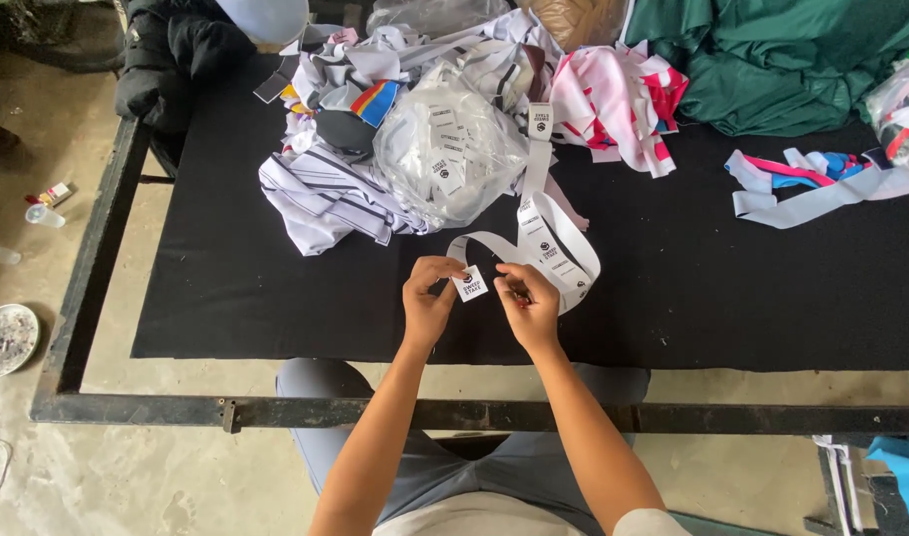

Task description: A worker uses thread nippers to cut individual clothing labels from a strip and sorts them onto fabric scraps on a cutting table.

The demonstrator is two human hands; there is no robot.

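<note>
1. The left hand (430, 298) sits near the front edge of a black table, fingers curled in, pinching a small white square label (469, 285) between thumb and fingertips.
2. The right hand (527, 303) is just beside it, fingers bent closed around the end of a white label ribbon (554, 238); what else it may grip is hidden.
3. The small label is held between the two hands, just above the black cloth (673, 278) that covers the table.
4. The ribbon loops away behind the right hand and runs up toward a clear plastic bag (450, 149) stuffed with more white labels.
5. Left of the bag lies a white striped garment (321, 199).
6. Further back are pink and white fabric scraps (618, 99) and a heap of green cloth (772, 60).
7. To the right lie grey fabric strips (802, 199).
8. A dark metal frame (107, 238) edges the table.
</note>
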